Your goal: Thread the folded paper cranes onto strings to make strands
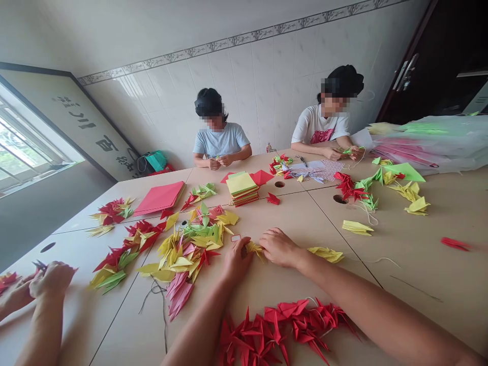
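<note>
Left hand (237, 260) pinches yellow folded paper (254, 249) at its 3 o'clock, right hand (281, 247) bunched at the paper's other end, can't tell if clamped; from the paper, red folded pieces (261, 330) at 6 o'clock, mixed-colour pile (202, 231) at 9.

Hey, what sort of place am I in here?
Probably a small paper-craft workroom. A big shared table is strewn with folded paper pieces, there's a stack of red sheets, and two people across from you are busy with their hands.
</note>
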The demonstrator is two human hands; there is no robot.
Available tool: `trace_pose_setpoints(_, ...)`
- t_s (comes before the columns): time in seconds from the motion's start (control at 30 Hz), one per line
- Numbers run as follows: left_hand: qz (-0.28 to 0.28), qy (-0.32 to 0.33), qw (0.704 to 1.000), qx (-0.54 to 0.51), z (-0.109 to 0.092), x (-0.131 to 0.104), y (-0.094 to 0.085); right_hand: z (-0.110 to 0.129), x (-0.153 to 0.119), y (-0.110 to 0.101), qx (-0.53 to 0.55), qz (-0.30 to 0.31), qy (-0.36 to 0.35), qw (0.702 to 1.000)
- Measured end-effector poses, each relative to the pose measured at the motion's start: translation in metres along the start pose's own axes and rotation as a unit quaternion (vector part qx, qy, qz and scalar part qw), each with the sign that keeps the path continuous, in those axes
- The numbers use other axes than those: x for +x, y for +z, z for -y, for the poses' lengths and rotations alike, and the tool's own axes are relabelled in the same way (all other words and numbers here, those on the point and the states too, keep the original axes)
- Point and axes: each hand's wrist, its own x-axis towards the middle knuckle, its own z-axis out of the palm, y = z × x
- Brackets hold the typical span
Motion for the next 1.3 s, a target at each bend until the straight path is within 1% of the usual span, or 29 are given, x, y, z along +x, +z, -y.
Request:
trace_pose_setpoints(0.13, 0.006, 0.008, 1.000, 0.006, -0.002, 0.000, -0.001, -0.004, -0.003, -0.001, 0.006, -0.006, 0.015, 1.000)
trace_pose_setpoints(0.33, 0.009, 0.019, 1.000, 0.020, -0.004, -0.001, 0.000, -0.006, -0.007, -0.002, 0.035, 0.002, 0.031, 0.999)
trace_pose_setpoints(0.47, 0.003, 0.021, 0.999, 0.031, -0.002, -0.001, 0.000, -0.019, -0.022, -0.012, 0.064, 0.004, 0.048, 0.997)
trace_pose_setpoints(0.5, 0.001, 0.021, 0.999, 0.034, -0.002, -0.001, 0.001, -0.025, -0.030, -0.016, 0.073, 0.006, 0.056, 0.996)
trace_pose_setpoints(0.57, -0.003, 0.021, 0.999, 0.037, -0.001, 0.000, 0.001, -0.040, -0.050, -0.023, 0.113, 0.009, 0.094, 0.989)
trace_pose_setpoints(0.63, -0.006, 0.021, 0.999, 0.037, 0.000, 0.002, 0.002, -0.058, -0.076, -0.027, 0.137, 0.020, 0.145, 0.980)
trace_pose_setpoints(0.7, -0.005, 0.022, 0.999, 0.031, 0.000, 0.003, 0.002, -0.073, -0.105, -0.029, 0.148, 0.028, 0.209, 0.966)
trace_pose_setpoints(0.73, -0.003, 0.023, 0.999, 0.025, 0.000, 0.004, 0.001, -0.079, -0.120, -0.028, 0.154, 0.029, 0.230, 0.960)
trace_pose_setpoints(0.83, -0.007, 0.010, 1.000, 0.004, 0.000, 0.005, 0.001, -0.090, -0.156, -0.024, 0.176, 0.029, 0.279, 0.944)
trace_pose_setpoints(0.9, -0.013, -0.007, 1.000, -0.014, 0.000, 0.007, 0.000, -0.091, -0.170, -0.020, 0.186, 0.020, 0.296, 0.937)
trace_pose_setpoints(1.0, -0.015, -0.041, 0.998, -0.050, -0.001, 0.010, 0.000, -0.087, -0.171, -0.013, 0.198, -0.003, 0.295, 0.935)
trace_pose_setpoints(1.17, -0.014, -0.113, 0.983, -0.141, -0.004, 0.020, -0.002, -0.071, -0.142, -0.007, 0.213, -0.027, 0.250, 0.944)
trace_pose_setpoints(1.3, -0.007, -0.155, 0.957, -0.245, -0.005, 0.032, -0.008, -0.059, -0.125, -0.005, 0.190, -0.022, 0.234, 0.953)
